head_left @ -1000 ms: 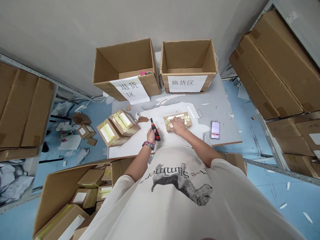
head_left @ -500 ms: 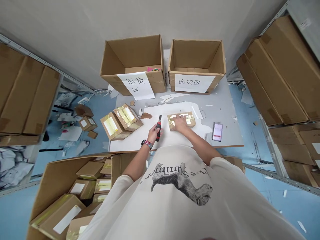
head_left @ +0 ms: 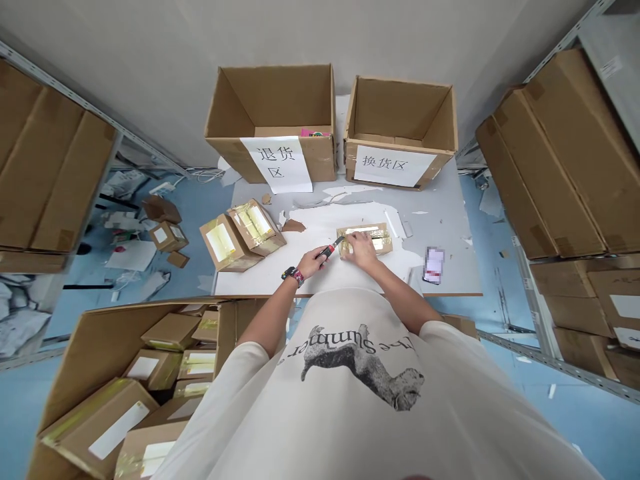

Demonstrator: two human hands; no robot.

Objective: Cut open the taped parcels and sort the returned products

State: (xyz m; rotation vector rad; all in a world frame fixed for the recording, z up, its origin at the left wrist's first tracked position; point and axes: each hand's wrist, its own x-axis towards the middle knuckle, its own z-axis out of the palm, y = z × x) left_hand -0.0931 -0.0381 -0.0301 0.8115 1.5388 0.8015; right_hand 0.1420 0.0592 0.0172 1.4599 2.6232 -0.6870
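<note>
My left hand (head_left: pixel 311 262) is wrapped round a red and black utility knife (head_left: pixel 327 253). The blade points up and right, and its tip is at the left end of a small taped carton (head_left: pixel 383 241) on the table. My right hand (head_left: pixel 361 249) lies on top of that carton, fingers bent over its left part. Whether the blade touches the tape is too small to tell. Two more taped cartons, one (head_left: pixel 220 243) and another (head_left: pixel 256 227), stand side by side to the left of my hands.
Two open boxes with paper signs, one (head_left: pixel 320 160) left and one (head_left: pixel 430 170) right, stand at the table's back. A phone (head_left: pixel 434 265) lies at the right. A large box (head_left: pixel 65 360) of parcels is at lower left.
My left hand has brought the knife right and turned it, from upright beside the carton to slanting at its left end. My right hand's fingers have drawn in on the carton. The view has shifted slightly.
</note>
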